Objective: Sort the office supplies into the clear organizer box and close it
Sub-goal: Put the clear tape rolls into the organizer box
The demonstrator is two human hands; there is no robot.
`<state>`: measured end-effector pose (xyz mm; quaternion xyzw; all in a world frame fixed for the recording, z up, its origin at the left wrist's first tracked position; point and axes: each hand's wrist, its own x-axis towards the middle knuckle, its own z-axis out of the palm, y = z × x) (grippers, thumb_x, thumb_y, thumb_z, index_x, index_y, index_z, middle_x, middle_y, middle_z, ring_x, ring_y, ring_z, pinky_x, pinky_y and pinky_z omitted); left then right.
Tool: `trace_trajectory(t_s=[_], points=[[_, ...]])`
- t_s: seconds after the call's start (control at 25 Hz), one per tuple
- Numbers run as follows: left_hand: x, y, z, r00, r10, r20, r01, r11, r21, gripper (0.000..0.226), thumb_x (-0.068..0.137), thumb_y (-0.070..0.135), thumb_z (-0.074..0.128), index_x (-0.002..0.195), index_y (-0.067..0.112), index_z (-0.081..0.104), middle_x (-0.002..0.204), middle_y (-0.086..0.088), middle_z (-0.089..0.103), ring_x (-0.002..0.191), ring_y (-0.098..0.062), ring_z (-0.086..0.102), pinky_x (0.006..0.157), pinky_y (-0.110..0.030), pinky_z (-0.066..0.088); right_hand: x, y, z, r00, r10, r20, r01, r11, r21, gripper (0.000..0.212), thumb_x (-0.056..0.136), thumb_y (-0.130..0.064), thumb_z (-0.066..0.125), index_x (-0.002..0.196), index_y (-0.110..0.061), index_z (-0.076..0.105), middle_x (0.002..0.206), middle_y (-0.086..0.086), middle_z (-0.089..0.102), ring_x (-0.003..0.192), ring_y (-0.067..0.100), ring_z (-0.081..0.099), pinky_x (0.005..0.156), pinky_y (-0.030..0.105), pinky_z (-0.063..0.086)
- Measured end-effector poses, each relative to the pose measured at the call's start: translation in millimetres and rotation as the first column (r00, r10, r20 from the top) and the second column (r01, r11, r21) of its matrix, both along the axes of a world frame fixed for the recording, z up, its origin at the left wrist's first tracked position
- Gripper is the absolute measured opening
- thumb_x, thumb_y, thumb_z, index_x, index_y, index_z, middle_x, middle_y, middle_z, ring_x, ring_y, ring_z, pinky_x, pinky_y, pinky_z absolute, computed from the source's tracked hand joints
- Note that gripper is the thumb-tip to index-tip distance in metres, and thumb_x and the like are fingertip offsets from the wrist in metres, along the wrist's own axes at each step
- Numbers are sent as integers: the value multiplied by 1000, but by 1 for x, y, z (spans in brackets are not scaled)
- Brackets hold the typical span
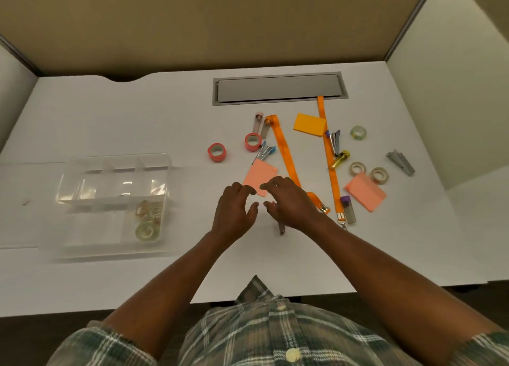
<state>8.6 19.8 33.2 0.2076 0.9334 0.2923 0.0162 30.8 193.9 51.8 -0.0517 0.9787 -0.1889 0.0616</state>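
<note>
Both grips spread, fingers curled, pinching nothing: left hand (234, 208), right hand (289, 200), close together mid-table. Pink sticky pad (260, 176) just beyond the fingertips, toward the far edge, right hand overlapping its near corner, so marginally nearer. Pad lying flat, turned diamond-wise, no clear long axis. Clear organizer box (110, 200) open, well off toward left edge, tape rolls (147, 219) in its near-right compartment.

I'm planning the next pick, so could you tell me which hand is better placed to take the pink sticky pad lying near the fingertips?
Probably the right hand: its fingertips already overlap the near edge of the pink sticky pad. The left hand sits just short of it, on the side toward the clear organizer box, so it suits receiving instead.
</note>
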Motion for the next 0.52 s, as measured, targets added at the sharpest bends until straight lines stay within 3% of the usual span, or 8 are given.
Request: trace_trajectory(t_s=[0.12,0.28,0.52], points=[[4,35,-4,999,-48,25,49,999,-20,27,85,28,70,108,17,63,106,-4,62,92,-21,56,72,-34,51,14,35,-5,998,-62,7,62,998,-6,46,93,-34,64,136,-21,56,140,5,56,126,25,53,100,36,47],[10,78,-6,989,-120,86,123,992,-33,26,87,26,68,111,17,63,106,-3,61,96,-21,54,74,-35,49,32,87,-12,989,-147,-4,147,989,-9,43,91,-28,64,132,-19,59,134,7,58,119,27,55,90,37,50],[21,118,-13,968,-234,89,239,969,-59,28,85,28,69,111,18,63,103,-3,60,92,-21,55,74,-33,48,41,172,-27,892,-452,23,449,890,78,43,92,-27,60,133,-15,56,134,11,53,122,30,50,89,41,48]])
